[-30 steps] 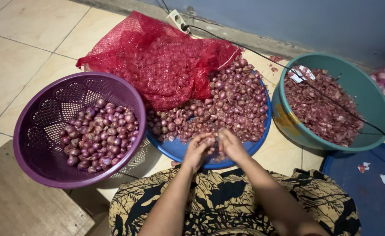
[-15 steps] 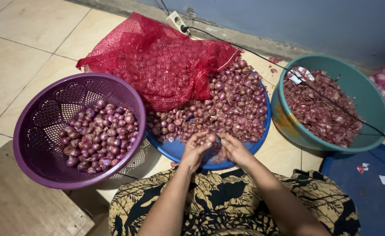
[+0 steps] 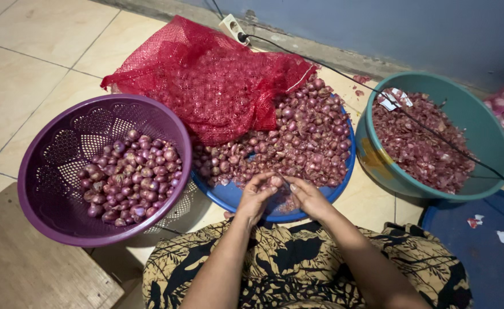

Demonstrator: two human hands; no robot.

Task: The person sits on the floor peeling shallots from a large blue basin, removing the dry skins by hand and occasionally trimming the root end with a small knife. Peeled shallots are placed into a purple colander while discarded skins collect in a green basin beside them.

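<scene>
Nearest: lap covered by patterned black-and-tan cloth point(image 3: 297, 263); both forearms extend forward over it.

Left hand point(image 3: 256, 197) and right hand point(image 3: 309, 197) meet over the near rim of the blue tray point(image 3: 229, 197). A single shallot point(image 3: 276, 182) sits between the fingertips of both hands; grip of each hand narrow, closed on that shallot. Whether a tool is also held: cannot tell.

Blue tray: heaped with unpeeled shallots point(image 3: 297, 143), pile reaching the right rim. A red mesh sack point(image 3: 206, 80) lies over the tray's far left part and spills onto the tiled floor point(image 3: 29, 63).

Left of tray, touching it: purple perforated basket point(image 3: 52, 194), tilted, holding a smaller batch of darker, glossy shallots point(image 3: 129, 180) gathered in its bottom.

Right of tray: teal basin point(image 3: 486, 137), roughly half filled with reddish skins and trimmings point(image 3: 417, 143). A black cable point(image 3: 412, 117) crosses over the basin.

Farthest: white power socket point(image 3: 233, 27) at the wall base.
</scene>
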